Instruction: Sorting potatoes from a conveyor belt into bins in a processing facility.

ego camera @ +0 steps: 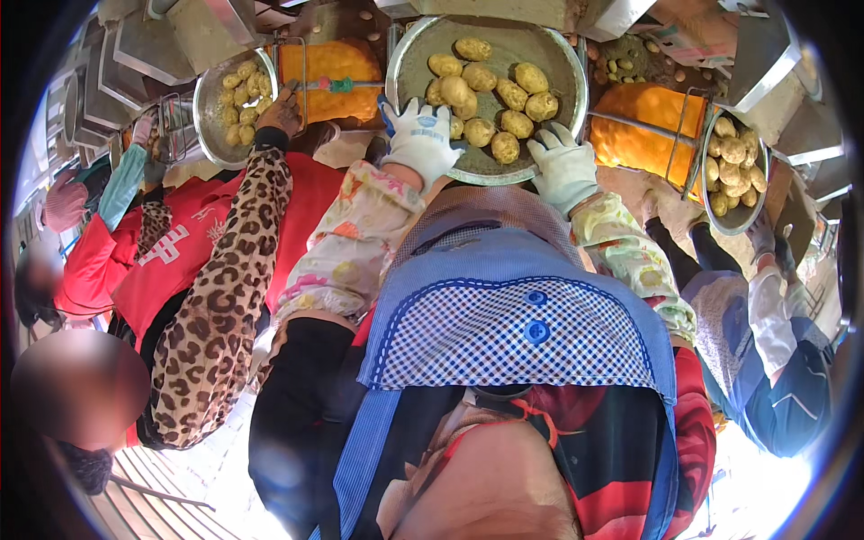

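Before me is a round metal basin (pixel 574 81) with several potatoes (pixel 531 78) lying loose in it. Both my hands wear white work gloves. My left hand (pixel 424 140) is at the basin's near left rim, fingers spread, close to the potatoes at that side; a dark blue fingertip patch shows on the glove. My right hand (pixel 561 165) rests over the near right rim with its fingers apart, beside the potatoes. No potato is plainly gripped by either hand. The undersides of both hands are hidden.
At left a co-worker's gloved hand (pixel 280 115) is at another basin (pixel 202 115) of potatoes. A further basin (pixel 764 182) with potatoes stands at right near another person. Orange mesh sacks (pixel 337 64) on metal frames flank my basin. Metal chutes (pixel 493 8) lie beyond.
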A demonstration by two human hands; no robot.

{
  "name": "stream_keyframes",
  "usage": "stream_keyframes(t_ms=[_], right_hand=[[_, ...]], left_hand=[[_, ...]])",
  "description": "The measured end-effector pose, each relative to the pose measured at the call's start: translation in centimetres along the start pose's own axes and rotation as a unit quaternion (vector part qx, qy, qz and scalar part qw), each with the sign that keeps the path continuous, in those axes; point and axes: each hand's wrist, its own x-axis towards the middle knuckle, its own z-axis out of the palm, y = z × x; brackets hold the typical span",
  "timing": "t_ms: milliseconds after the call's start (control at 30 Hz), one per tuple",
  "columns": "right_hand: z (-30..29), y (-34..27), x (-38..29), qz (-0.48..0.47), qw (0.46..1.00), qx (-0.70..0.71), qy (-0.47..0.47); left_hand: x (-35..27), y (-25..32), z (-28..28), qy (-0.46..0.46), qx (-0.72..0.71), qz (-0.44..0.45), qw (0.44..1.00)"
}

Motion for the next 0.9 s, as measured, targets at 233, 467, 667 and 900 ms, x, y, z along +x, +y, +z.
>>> stream_keyframes(t_ms=[233, 467, 667, 900], right_hand=[[-0.3, 0.0, 0.1, -0.002, 1.000, 0.002, -0.006], [-0.1, 0.2, 0.0, -0.007, 1.000, 0.007, -0.009], [-0.3, 0.5, -0.1, -0.013, 1.000, 0.028, 0.001], [0.2, 0.7, -0.1, -0.007, 1.000, 0.006, -0.014]], left_hand=[[1.0, 0.0, -1.0, -0.006, -0.006, -0.002, 1.000], [-2.4, -4.9, -2.7, 0.063, -0.795, -0.046, 0.602], [-1.4, -7.1, -3.4, 0.122, -0.924, 0.019, 0.362], [5.7, -0.5, -1.6, 0.099, -0.342, -0.108, 0.928]])
